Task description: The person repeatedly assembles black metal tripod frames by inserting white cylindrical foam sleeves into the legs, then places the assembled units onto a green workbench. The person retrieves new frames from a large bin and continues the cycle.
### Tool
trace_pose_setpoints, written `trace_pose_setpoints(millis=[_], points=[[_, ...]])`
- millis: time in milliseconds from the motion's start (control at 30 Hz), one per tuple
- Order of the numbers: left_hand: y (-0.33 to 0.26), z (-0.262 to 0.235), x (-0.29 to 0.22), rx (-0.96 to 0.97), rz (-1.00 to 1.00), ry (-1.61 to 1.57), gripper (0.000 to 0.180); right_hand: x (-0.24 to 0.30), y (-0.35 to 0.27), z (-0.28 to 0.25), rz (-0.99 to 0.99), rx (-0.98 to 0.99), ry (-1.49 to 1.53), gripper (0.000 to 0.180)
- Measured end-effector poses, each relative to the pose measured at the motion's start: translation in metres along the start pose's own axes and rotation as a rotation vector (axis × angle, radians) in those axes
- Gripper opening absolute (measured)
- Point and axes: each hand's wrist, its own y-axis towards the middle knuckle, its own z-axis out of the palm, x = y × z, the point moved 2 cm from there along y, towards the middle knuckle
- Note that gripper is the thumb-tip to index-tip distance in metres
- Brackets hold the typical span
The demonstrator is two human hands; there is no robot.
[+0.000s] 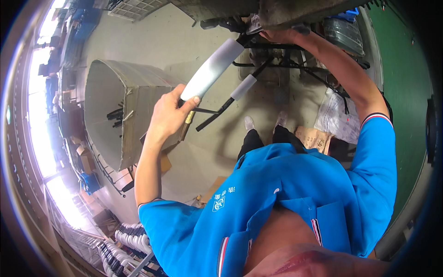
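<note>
Tubing, black and fitted with a thick white sleeve, is held slantwise in front of the person, just below the edge of a large dark grey body at the top of the view. The lower end of the sleeve is grasped by the left hand, with the thumb laid along its near side. The right hand is raised to the tubing's upper end and is partly covered by the edge of the grey body; whether anything is gripped there cannot be told. A thin dark rod is seen running from beside the left thumb to a lower black bar, on which a shorter white sleeve is carried.

To the left, a big open carton is set on the pale floor, and dark pieces can be seen inside it. To the right of the person's feet, white sheeting is spread beside brown packaging. At the lower left, many curved white and black parts are lined up in rows. A green floor area is shown along the right side.
</note>
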Motion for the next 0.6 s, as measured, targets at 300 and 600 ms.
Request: trace_pose_setpoints(millis=[300, 600], points=[[-0.025, -0.035, -0.007, -0.043, 0.006, 0.094, 0.037, 0.021, 0.021, -0.006, 0.140, 0.262, 0.412, 0.029], [-0.005, -0.055, -0.037, 0.060, -0.044, 0.305, 0.037, 0.012, 0.005, 0.013, 0.089, -0.016, 0.374, 0.019]])
